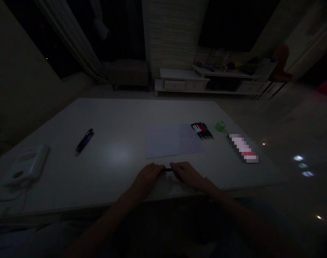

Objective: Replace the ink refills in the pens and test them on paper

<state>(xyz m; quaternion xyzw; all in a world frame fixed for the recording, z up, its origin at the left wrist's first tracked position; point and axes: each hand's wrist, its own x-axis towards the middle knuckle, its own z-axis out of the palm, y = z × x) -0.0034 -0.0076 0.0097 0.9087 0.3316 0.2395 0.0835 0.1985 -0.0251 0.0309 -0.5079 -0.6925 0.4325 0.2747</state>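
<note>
My left hand (149, 177) and my right hand (186, 175) rest near the front edge of a white table (120, 114). Between their fingertips they hold a thin dark pen (167, 170), its middle showing and its ends hidden by my fingers. Farther up the table, right of centre, lies a sheet of lined paper (174, 141). A bundle of dark pens with red parts (202, 130) touches the paper's far corner. A single blue-and-black pen (84, 141) lies apart on the left.
A small green object (220, 126) and a pixelated pink-and-white box (243, 148) stand at the table's right. A white corded device (29, 165) sits at the left edge. Beyond the table are a low white cabinet (183, 84) and a grey bench (127, 73).
</note>
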